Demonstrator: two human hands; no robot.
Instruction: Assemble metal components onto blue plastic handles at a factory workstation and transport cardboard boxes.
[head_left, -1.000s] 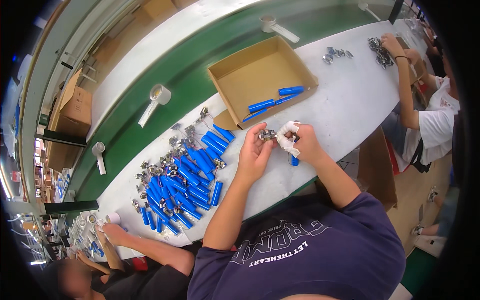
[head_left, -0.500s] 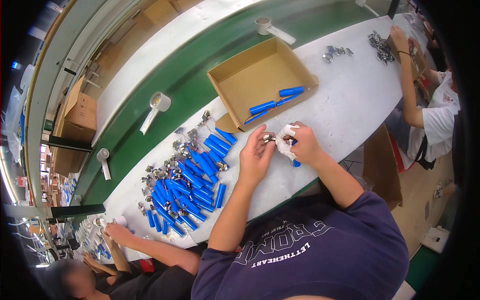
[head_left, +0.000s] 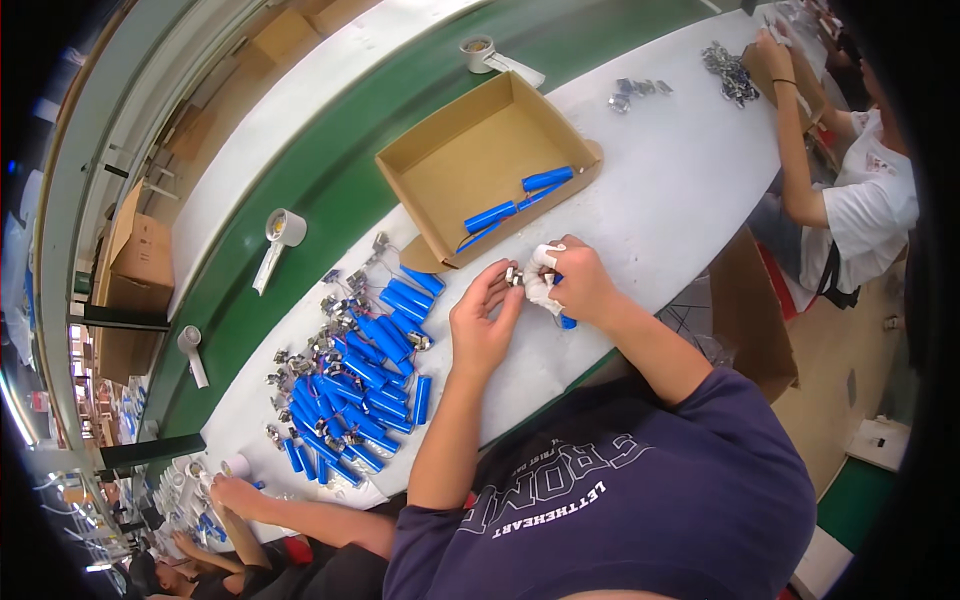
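Note:
My left hand [head_left: 482,322] pinches a small metallic and dark circuit part [head_left: 514,277] between thumb and fingertips. My right hand [head_left: 582,286], with white coverings on its thumb and forefinger, is closed around a blue cylindrical battery [head_left: 568,322], whose lower end shows under the palm. The fingertips of both hands almost meet at the small part. Any wire between part and battery is too small to make out. Left of my hands lies a heap of blue batteries [head_left: 365,375] with small metal-and-wire parts attached.
Beyond my hands stands an open cardboard box [head_left: 440,165] holding several blue batteries. Small metal pieces [head_left: 728,75] lie at the far right, near a co-worker's arms. White handled devices [head_left: 284,230] rest on the green strip. At lower left another co-worker's hand [head_left: 238,497] reaches over white parts.
The whole view has shifted, so table, box and hands sit slightly further left. Both hands keep their grip close together, with the small part still between the left fingertips.

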